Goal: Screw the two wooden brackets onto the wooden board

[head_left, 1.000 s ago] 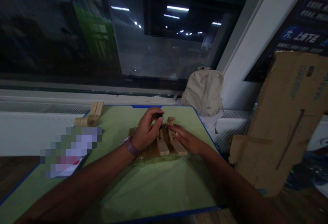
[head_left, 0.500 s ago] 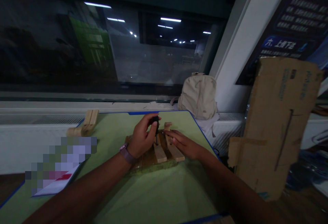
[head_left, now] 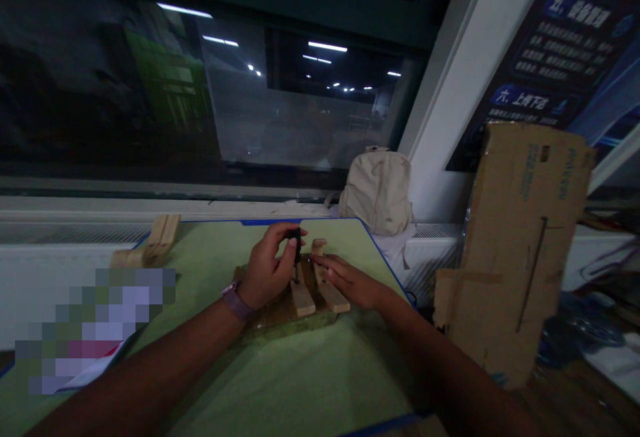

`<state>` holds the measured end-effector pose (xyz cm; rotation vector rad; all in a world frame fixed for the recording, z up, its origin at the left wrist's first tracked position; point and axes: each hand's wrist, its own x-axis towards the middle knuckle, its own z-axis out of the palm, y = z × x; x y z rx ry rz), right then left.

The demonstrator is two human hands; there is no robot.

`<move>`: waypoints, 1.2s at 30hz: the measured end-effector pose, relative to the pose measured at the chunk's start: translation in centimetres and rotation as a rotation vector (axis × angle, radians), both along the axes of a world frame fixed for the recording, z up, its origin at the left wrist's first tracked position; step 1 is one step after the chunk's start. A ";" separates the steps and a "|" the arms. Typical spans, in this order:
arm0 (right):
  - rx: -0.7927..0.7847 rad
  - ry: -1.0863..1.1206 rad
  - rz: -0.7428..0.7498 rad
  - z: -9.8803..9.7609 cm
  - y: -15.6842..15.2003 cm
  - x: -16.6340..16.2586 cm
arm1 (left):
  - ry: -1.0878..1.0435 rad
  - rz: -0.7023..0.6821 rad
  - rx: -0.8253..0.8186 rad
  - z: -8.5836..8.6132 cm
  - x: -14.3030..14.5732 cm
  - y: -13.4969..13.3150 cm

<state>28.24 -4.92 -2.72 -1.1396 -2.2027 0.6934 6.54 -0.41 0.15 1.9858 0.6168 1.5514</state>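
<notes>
My left hand [head_left: 267,267], with a band on its wrist, is closed around the black handle of a screwdriver [head_left: 299,245]. The screwdriver stands nearly upright, its shaft reaching down to a pale wooden piece [head_left: 303,300]. Beside it, on the right, lies a second wooden piece [head_left: 336,299] with small dark holes and a raised far end. Across this second piece rests my right hand [head_left: 354,282], fingers stretched out. Under both pieces is a flat block wrapped in shiny brown tape [head_left: 273,314], with greenish sides. The screwdriver's tip is too small to make out.
The green table [head_left: 370,364] has a blue edge. At its far left stand joined wooden parts [head_left: 164,234], with a partly blurred-out sheet [head_left: 100,374] nearer. A beige backpack [head_left: 377,190] leans by the window; a tall cardboard piece [head_left: 520,250] stands to the right.
The view has turned slightly to the right, so everything sits a little further left. Both hands keep their places at the wooden pieces, the left still gripping the screwdriver.
</notes>
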 end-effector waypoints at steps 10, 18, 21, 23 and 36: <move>0.031 0.012 0.020 0.2 -0.2 -0.2 | 0.069 0.155 0.120 -0.2 -0.4 0.9; 0.030 -0.003 0.025 0.4 -0.3 -0.3 | 0.001 0.034 0.086 -0.5 -0.3 0.8; 0.027 -0.016 0.032 0.5 -0.4 -0.2 | 0.001 0.088 0.163 -0.5 -0.3 1.0; 0.021 -0.022 0.025 0.6 -0.4 -0.2 | -0.010 0.107 0.135 -0.4 -0.2 0.9; -0.008 -0.037 0.018 1.1 -0.8 -0.2 | 0.004 0.003 0.054 -0.4 0.0 0.3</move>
